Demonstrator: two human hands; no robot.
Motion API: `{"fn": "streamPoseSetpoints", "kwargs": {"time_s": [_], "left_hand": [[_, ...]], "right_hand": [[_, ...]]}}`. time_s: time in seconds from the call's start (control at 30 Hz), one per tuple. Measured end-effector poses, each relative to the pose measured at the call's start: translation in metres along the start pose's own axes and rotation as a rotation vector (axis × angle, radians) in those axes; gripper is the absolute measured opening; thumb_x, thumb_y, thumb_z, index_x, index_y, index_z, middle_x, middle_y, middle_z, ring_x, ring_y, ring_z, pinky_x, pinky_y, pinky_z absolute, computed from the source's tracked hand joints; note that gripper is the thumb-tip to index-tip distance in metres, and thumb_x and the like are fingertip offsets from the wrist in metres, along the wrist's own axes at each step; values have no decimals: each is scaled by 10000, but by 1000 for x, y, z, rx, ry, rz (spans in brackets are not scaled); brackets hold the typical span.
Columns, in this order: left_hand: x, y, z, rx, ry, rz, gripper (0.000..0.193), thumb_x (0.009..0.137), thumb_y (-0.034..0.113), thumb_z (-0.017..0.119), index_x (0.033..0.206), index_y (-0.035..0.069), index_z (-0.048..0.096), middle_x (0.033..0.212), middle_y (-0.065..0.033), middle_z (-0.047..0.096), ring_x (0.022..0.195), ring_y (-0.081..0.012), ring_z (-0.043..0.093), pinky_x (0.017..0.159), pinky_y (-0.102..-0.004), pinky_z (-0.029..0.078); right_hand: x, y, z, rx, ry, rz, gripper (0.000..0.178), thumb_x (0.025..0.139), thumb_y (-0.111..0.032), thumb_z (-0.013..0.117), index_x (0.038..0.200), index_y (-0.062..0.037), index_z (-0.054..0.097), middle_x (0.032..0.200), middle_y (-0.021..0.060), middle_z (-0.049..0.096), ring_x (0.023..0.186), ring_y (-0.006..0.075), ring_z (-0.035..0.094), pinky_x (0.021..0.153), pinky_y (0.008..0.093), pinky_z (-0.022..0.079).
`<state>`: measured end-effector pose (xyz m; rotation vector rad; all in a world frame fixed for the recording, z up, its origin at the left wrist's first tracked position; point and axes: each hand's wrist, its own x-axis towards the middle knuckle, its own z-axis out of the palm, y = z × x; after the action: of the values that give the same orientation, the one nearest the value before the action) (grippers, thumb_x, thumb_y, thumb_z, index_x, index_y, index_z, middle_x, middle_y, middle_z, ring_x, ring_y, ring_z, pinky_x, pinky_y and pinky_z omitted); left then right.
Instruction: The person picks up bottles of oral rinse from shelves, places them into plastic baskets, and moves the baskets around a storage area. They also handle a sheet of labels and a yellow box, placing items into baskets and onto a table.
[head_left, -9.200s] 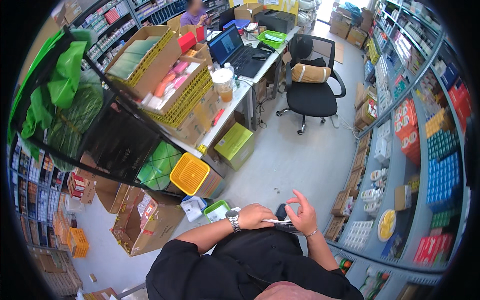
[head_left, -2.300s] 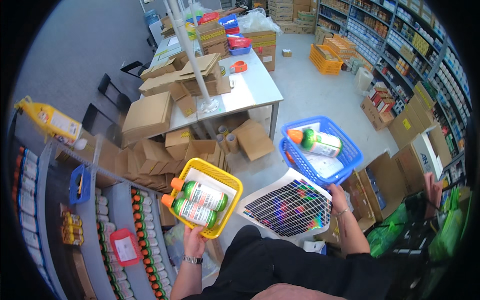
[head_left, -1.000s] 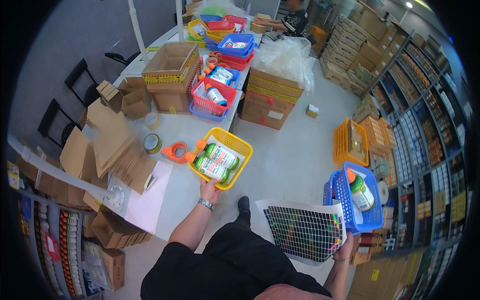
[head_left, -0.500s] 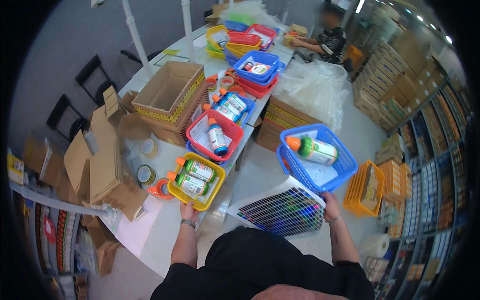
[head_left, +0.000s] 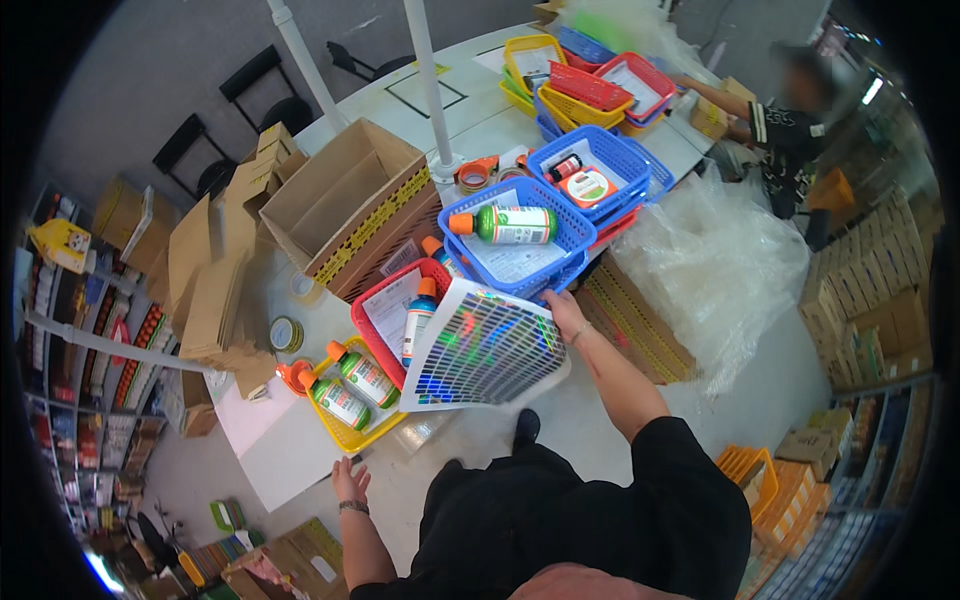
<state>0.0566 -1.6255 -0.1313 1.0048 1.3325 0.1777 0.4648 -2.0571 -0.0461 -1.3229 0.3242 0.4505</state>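
My right hand (head_left: 567, 316) is closed on the near edge of a blue plastic basket (head_left: 575, 240), with a shiny holographic sticker sheet (head_left: 490, 350) hanging from the same grip. A green bottle with an orange cap (head_left: 517, 225) lies on papers in that basket. The sheet partly covers a red basket (head_left: 365, 318) that holds a blue bottle (head_left: 418, 322). Just short of a yellow basket (head_left: 375, 438) with two green bottles (head_left: 368, 378), my left hand (head_left: 350, 482) is held open and empty, apart from the basket.
An open cardboard box (head_left: 345, 200) and flattened cartons (head_left: 215, 290) occupy the table's left side. Tape rolls (head_left: 286, 334) lie beside them. More baskets (head_left: 590, 165) stand farther back. Clear plastic wrap (head_left: 720, 270) covers a floor carton (head_left: 640, 310). Another person (head_left: 790, 130) works at the far right.
My right hand has carried the blue basket and sheet leftward, to the stacked baskets at the table. My left hand has let go of the yellow basket and dropped back toward me.
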Motion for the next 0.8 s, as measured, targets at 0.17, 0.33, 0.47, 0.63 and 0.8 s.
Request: {"fn": "streamPoseSetpoints", "kwargs": {"time_s": [0.17,0.33,0.47,0.63,0.8], "left_hand": [[-48,-43,14,68,9,-91,648,960,375,610,1495,152,320,1384,-78,533,1024,-299,655,825,-436,544],[-76,-66,31,55,-22,-120,663,962,368,609,1501,126,309,1387,-94,538,1022,-280,659,815,-422,549],[-81,-67,49,47,-48,-94,667,963,364,605,1507,122,305,1392,-102,540,1014,-274,664,816,-415,550],[-85,-68,56,47,-47,-106,666,958,340,609,1507,117,305,1386,-105,545,1009,-278,667,819,-415,550],[-95,-67,47,60,-24,-129,679,946,320,625,1507,114,304,1363,-101,555,995,-274,666,818,-413,549]], "right_hand": [[80,8,-21,-113,-101,79,290,944,-252,607,1096,-5,601,863,114,661,698,175,624,592,331,501],[77,0,-21,-247,-226,100,396,986,-314,609,1235,-7,574,1012,123,689,834,156,636,692,316,509],[78,4,-34,-265,-250,64,565,957,-361,634,1347,3,447,1074,121,692,887,178,672,687,282,534],[54,-8,-38,-518,-356,16,811,945,-394,638,1505,35,238,1050,121,723,933,177,671,826,284,507],[29,16,-55,-764,-383,-97,984,897,-472,664,1548,42,135,963,148,728,889,225,693,780,308,520]]}}
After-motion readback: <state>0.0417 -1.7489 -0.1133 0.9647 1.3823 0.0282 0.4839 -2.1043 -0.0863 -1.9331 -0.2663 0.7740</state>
